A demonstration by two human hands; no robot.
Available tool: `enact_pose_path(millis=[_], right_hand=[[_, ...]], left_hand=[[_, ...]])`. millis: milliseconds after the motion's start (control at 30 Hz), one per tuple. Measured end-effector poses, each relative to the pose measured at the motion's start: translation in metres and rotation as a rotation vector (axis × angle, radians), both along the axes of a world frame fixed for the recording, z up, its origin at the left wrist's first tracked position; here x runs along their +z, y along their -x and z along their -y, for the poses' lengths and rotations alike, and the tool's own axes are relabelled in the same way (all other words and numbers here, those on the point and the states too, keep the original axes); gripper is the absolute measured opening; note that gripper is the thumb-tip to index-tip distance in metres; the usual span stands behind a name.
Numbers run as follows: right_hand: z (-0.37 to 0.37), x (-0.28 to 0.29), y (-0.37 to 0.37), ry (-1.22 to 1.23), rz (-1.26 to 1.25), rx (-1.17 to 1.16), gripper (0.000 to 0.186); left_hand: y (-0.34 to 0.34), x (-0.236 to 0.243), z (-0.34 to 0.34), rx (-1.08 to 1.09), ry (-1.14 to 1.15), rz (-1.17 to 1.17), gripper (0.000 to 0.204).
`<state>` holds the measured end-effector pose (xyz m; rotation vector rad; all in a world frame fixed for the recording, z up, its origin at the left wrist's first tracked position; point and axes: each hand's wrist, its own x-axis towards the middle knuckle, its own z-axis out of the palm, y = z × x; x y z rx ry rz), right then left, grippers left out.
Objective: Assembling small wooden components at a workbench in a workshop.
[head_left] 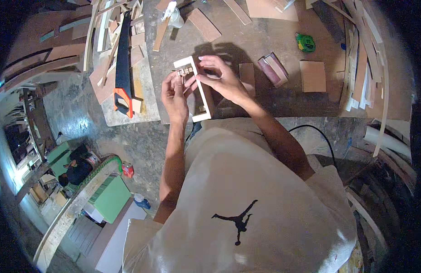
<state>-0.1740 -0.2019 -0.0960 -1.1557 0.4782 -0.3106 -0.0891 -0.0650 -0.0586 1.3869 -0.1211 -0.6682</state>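
Sitting between both hands (225, 83): pale three-sided wooden frame (202, 93).

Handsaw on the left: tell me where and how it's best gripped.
By its orange-and-black handle, probably from the near side: the handsaw lies with that looped end nearest, the opening giving fingers room, and its long black blade pointing away.

My left hand (175, 96) at far end of frame (202, 94), by small pieces (186, 71); my right hand (223, 81) at its long side; saw (123, 59) to my left; block (273, 70), then tape measure (305, 42), rightward
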Motion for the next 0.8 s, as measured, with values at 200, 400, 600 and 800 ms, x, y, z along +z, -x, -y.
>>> enact_pose_path(millis=[200, 400, 600, 800], right_hand=[[-0.001, 0.002, -0.001, -0.018, 0.003, 0.001, 0.057], [0.000, 0.008, 0.000, 0.053, -0.039, 0.022, 0.057], [0.000, 0.009, -0.001, 0.005, -0.026, 0.005, 0.057], [0.002, 0.009, -0.001, 0.069, -0.015, 0.026, 0.057]], left_hand=[[0.001, -0.002, -0.001, 0.037, -0.001, 0.002, 0.024], [0.001, -0.004, 0.001, 0.088, 0.008, 0.003, 0.022], [0.001, -0.009, -0.001, 0.073, 0.009, -0.001, 0.027], [0.003, -0.007, 0.001, 0.115, -0.009, 0.014, 0.023]])
